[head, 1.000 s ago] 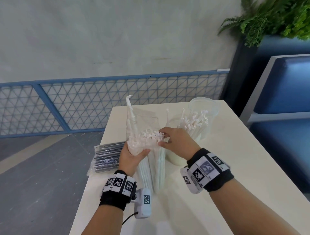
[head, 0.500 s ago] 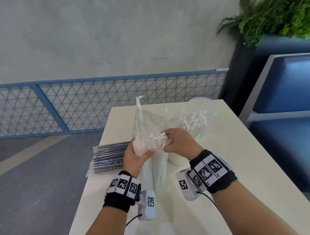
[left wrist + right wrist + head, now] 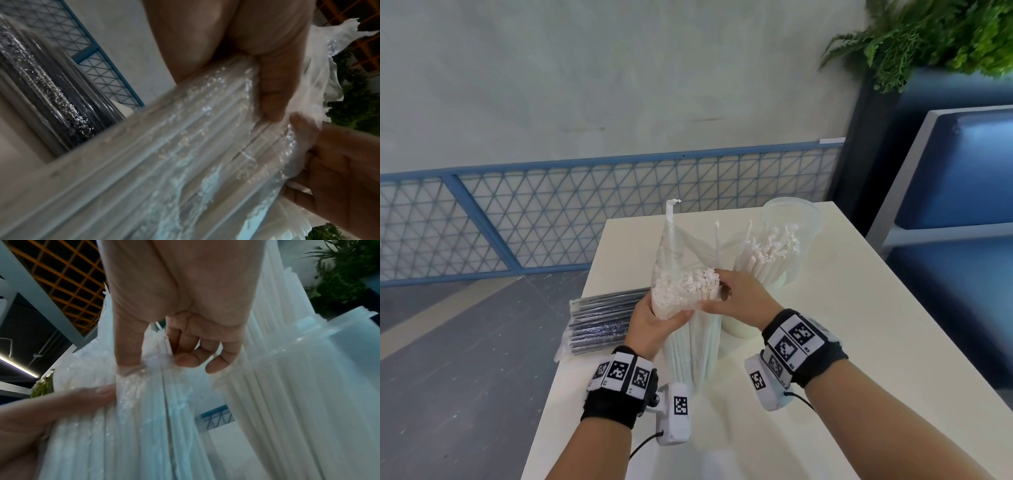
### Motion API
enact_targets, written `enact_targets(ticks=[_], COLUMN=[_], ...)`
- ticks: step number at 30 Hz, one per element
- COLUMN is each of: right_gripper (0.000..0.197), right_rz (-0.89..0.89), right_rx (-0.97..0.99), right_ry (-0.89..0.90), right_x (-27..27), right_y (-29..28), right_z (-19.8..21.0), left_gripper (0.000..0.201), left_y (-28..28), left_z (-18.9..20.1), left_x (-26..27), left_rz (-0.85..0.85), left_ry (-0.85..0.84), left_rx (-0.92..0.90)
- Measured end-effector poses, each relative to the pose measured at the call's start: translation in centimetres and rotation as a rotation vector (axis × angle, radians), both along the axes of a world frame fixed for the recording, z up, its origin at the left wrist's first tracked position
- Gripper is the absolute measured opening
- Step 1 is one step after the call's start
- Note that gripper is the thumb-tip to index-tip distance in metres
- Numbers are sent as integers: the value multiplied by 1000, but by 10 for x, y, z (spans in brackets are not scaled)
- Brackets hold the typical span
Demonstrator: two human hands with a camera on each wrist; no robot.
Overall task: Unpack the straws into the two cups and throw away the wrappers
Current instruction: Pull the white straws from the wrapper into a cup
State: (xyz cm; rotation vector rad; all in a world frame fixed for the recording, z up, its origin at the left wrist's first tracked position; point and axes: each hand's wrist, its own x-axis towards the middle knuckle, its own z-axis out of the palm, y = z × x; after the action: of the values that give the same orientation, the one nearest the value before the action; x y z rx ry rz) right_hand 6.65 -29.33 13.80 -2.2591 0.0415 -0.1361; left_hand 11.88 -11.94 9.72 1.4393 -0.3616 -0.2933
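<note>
Lifted slightly, both hands (image 3: 654,322) (image 3: 739,301) grip white-straw bag (image 3: 685,294); cup (image 3: 787,246) holds straws.

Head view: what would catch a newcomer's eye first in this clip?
Centre of the table, both hands work on a clear bag of white straws stood upright: the left hand grips it, the right hand pinches at its torn top. Behind the right hand, a clear cup already holds white straws. At the table's left edge lies a sealed pack of black straws.
</note>
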Motion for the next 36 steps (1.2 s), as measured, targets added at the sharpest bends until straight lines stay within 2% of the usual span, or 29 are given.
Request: enact_targets(ticks=[2,6,10,12,15,19,23,26,27,29,32,36], right_gripper=[41,39,44,46,40,20,22,29,33,29,18,25], right_rz=[-8,-53,-72,-70,-115,-277,-360,-371,-373,-365,-375,-408], right_rx=[-29,77,119,122,209,408,400,418,437,491,571,630], right_ry=[-9,-25,7,16,-6,-78,-181,-256,-287,-360,-455,-513], right_x=[0,1,4,4,4,1,4,5,6,6,6,4], right_y=[3,14,16,17,21,30,34,31,29,24,18,20], right_z=[-4,-7,-2,0,-5,-14,-15,-1,6,26,52,63], left_gripper=[60,54,74,75,63,71,67,59,63,70,53,43], left_y=[1,-1,-4,-6,-8,-7,-8,-7,-6,-7,-11,-12], left_z=[-1,0,1,2,2,-1,-2,-2,-1,0,-1,0], left_x=[1,0,-2,-3,-2,0,-4,-2,-2,-1,0,-2], left_rz=[-10,21,40,29,13,-1,23,56,57,55,82,94], left_ry=[1,-16,-40,-43,-27,-23,-28,-25,-26,-17,20,30], left_rx=[6,28,51,70,90,132,165,190,194,203,194,169])
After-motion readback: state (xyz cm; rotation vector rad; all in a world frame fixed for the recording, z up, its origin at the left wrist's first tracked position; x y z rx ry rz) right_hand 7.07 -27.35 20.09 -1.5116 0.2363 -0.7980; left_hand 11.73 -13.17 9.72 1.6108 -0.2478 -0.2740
